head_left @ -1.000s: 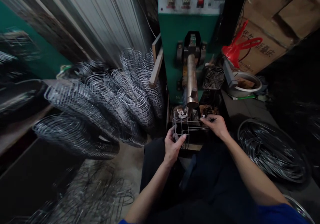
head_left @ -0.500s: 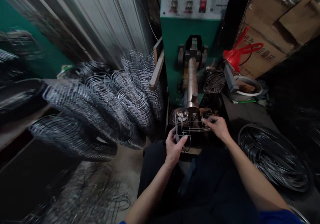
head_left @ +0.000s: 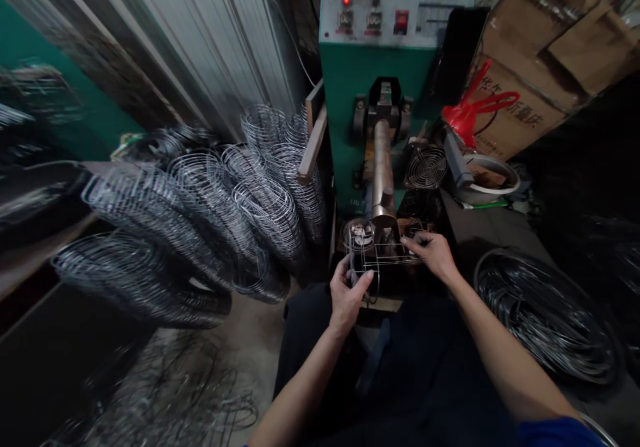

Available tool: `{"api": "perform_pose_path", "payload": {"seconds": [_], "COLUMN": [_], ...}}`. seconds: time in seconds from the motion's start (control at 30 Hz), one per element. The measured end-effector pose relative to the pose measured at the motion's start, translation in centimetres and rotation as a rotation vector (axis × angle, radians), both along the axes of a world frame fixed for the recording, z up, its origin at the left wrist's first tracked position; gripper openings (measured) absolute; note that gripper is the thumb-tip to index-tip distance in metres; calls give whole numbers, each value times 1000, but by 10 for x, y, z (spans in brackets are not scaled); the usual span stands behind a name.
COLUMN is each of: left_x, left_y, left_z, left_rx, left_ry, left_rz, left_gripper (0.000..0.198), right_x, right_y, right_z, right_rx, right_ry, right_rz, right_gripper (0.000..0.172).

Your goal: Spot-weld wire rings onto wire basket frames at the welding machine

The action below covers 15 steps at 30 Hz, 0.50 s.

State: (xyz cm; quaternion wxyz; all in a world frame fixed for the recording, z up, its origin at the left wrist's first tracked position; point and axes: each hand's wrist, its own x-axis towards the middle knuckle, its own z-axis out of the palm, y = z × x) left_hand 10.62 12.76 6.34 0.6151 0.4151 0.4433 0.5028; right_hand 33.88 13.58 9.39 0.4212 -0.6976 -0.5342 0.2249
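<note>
A small wire frame point(head_left: 376, 252) of thin steel rods sits under the copper-coloured arm point(head_left: 383, 167) of a green welding machine point(head_left: 350, 87). My left hand point(head_left: 347, 294) is closed on the frame's near left corner. My right hand point(head_left: 433, 250) pinches the frame's right end, fingers pressed together. The arm's tip point(head_left: 384, 217) stands just above the frame's middle. My lap in dark trousers is right below both hands.
Rows of stacked wire frames point(head_left: 200, 214) fill the left side, with loose wire point(head_left: 190, 394) on the floor. A coil of wire point(head_left: 545, 314) lies at the right. A small fan point(head_left: 427, 167), a white bowl point(head_left: 487, 177), a red bag point(head_left: 473, 110) and cardboard boxes point(head_left: 540, 54) stand right of the machine.
The frame has shifted slightly further in under the arm's tip with both hands still on it. The view has tilted down a little.
</note>
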Motion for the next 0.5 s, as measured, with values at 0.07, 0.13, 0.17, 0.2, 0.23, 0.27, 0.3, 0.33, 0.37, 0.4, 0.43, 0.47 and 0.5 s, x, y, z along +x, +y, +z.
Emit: {"api": "perform_pose_path", "payload": {"seconds": [0.07,0.13,0.17,0.2,0.23,0.27,0.3,0.33,0.37,0.4,0.43,0.47,0.5], "left_x": [0,0,0,0,0,1,2,2,3,3,2,-1,-7], "left_y": [0,1,1,1,2,3,3,4,4,3,1,-2,-5], "left_z": [1,0,0,-2,-3,-4,-6,-7,-8,-9,-8,-5,-1], "left_rx": [-10,-21,-24,-25,-22,-19,-14,-8,-2,1,-1,-13,-36], "left_ry": [1,-1,-7,-18,-30,-39,-39,-31,-16,0,10,3,-23], "left_rz": [2,-8,-14,-16,-18,-19,-17,-15,-14,-12,-10,-10,-16], "left_gripper": [69,70,71,72,73,73,73,72,72,71,70,69,70], "right_x": [1,2,2,1,1,0,-1,-2,-1,1,4,9,15], "right_y": [0,1,1,1,1,2,3,4,4,3,0,-5,-12], "right_z": [-1,-2,-2,-2,-1,0,1,2,3,4,4,5,6], "right_rx": [-2,0,1,2,4,5,2,-3,-8,-10,-8,-6,-12], "right_ry": [-4,-8,-10,-12,-15,-18,-20,-22,-21,-18,-11,1,18], "right_rz": [3,0,-2,-3,-6,-7,-7,-5,-2,5,20,49,95], "right_gripper": [59,59,58,58,58,58,58,58,58,58,57,56,54]}}
